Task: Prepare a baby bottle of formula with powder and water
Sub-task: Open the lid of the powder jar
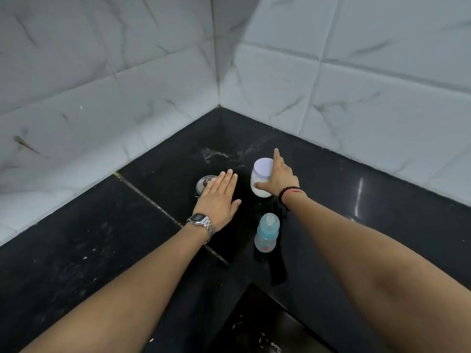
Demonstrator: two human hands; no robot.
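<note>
A baby bottle [266, 234] with a blue collar and a clear teat stands upright on the black counter [102, 238], between my two forearms. Behind it is a clear jar of white powder [260, 186] with a white lid. My right hand [279, 178] is wrapped around the jar's right side, thumb on its front and index finger stretched out past the lid. My left hand [219, 197] is flat with fingers straight, held over a round steel lidded vessel [205, 183], which it partly hides. I cannot tell if the palm touches the vessel.
The counter runs into a corner of white marbled wall tiles [219, 105]. A seam crosses the counter under my left wrist. The counter's inner edge drops away near the bottom centre, where a dark speckled floor [254, 332] shows.
</note>
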